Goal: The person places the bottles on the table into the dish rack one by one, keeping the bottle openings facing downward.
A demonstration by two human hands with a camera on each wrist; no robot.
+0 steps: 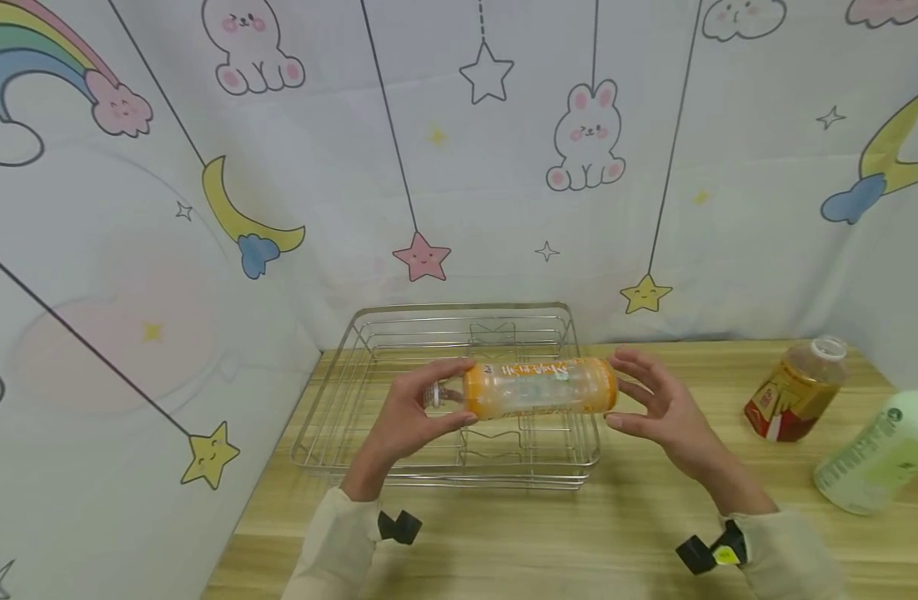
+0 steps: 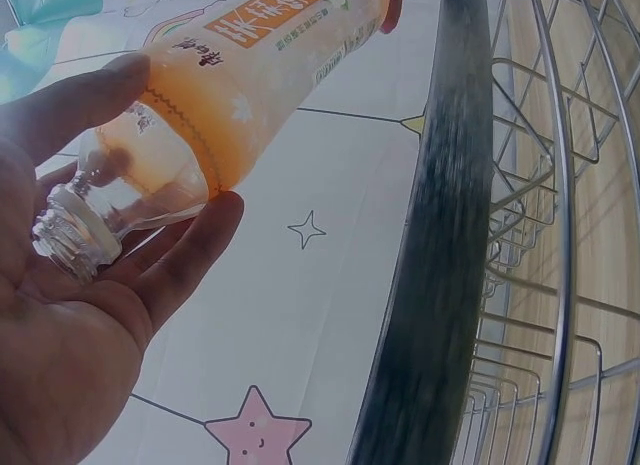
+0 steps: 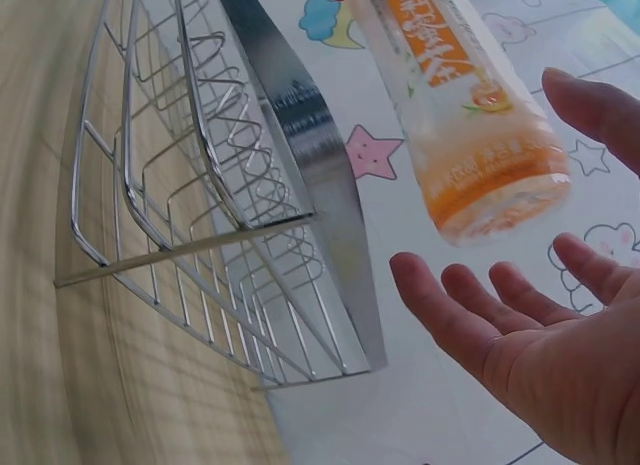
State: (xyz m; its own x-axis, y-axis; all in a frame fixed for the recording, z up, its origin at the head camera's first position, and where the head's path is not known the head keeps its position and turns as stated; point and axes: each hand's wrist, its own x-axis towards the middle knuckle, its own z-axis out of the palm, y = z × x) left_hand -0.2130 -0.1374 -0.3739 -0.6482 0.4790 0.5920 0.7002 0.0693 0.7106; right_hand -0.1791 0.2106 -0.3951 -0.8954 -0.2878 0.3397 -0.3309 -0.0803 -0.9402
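Observation:
An orange-labelled clear plastic bottle (image 1: 541, 388), its neck uncapped, lies sideways in the air above the wire rack (image 1: 447, 481). My left hand (image 1: 417, 406) grips it at the neck end, thumb and fingers around the shoulder. In the left wrist view the bare threaded mouth (image 2: 75, 235) shows near the palm. At the base end, my right hand (image 1: 664, 412) stands with its fingers spread and bent a little. The right wrist view shows a gap between those fingertips (image 3: 410, 270) and the bottle's base.
On the table (image 1: 504, 542), to the right, stand an uncapped bottle with a red and gold label (image 1: 792, 392) and a pale green bottle (image 1: 875, 458). A white printed curtain (image 1: 489, 183) hangs behind the rack and along the left side.

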